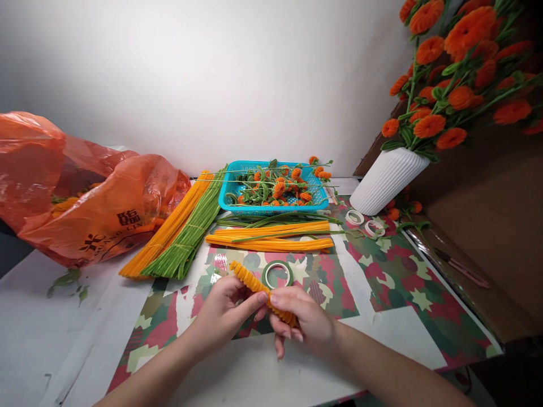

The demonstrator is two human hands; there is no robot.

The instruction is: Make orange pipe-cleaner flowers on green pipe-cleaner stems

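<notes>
We have our left hand (223,311) and right hand (309,316) clamped on a coiled, fuzzy yellow-orange strip (251,281) (it slants between them), just our side of a green-and-white ring-shaped tape roll (266,275). Farther out, straight fuzzy yellow-orange stems (275,245) lie before a blue plastic mesh basket (271,209).

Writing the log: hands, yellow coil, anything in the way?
Left hand and right hand both gripping yellow coil, held slanted. Tape roll just beyond. Nothing visibly blocking.
</notes>
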